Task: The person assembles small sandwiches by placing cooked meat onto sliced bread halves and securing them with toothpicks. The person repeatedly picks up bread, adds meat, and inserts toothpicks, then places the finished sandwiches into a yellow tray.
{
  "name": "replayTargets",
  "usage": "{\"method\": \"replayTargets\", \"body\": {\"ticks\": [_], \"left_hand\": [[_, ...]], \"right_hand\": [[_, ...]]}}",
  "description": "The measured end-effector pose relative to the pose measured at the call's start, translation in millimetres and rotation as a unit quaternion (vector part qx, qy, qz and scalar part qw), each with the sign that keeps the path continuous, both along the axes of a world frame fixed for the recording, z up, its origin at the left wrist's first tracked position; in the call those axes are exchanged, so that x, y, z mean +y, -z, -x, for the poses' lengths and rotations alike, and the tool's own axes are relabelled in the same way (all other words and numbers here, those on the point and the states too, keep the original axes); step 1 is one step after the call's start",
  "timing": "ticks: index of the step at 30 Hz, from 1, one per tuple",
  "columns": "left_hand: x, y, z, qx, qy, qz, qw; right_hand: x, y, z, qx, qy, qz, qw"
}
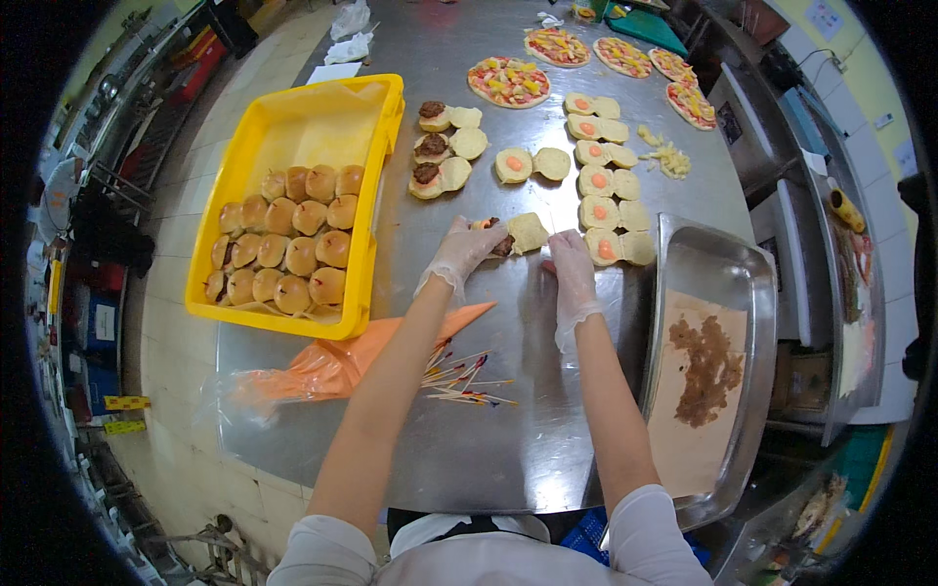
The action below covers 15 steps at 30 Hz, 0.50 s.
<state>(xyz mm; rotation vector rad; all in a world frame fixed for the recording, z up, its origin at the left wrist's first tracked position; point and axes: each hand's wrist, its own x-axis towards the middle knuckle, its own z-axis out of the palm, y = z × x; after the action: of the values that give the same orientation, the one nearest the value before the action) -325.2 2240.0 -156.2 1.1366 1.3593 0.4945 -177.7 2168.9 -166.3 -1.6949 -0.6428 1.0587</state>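
My left hand (465,253), in a clear plastic glove, grips the near side of an opened slider bun (527,233) with a dark meat patty (503,247) on it. Just right of this bun is my gloved right hand (573,269), fingers drawn together; whether something thin is pinched in them is unclear. Three opened buns with patties (432,145) lie beyond my left hand. Another opened bun with orange sauce (515,165) lies ahead. A column of sauced buns (599,212) runs beyond my right hand.
At left stands a yellow crate (293,319) of closed sliders (300,256). A piping bag of orange sauce (330,366) and cocktail picks (469,377) lie near my forearms. The steel pan (762,293) is at right. Pizzas (508,82) and yellowish pieces (668,161) lie farther back.
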Motion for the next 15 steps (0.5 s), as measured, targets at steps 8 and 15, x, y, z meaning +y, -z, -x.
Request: {"method": "replayTargets", "body": {"ticks": [8,15], "left_hand": [[-10,-9,14,0.075,-0.009,-0.068,0.995],[-9,15,11,0.033,-0.014,-0.066,0.997]], "right_hand": [[10,-14,13,0.013,-0.053,-0.022,0.998],[2,-30,34,0.051,-0.066,-0.095,0.992]]}}
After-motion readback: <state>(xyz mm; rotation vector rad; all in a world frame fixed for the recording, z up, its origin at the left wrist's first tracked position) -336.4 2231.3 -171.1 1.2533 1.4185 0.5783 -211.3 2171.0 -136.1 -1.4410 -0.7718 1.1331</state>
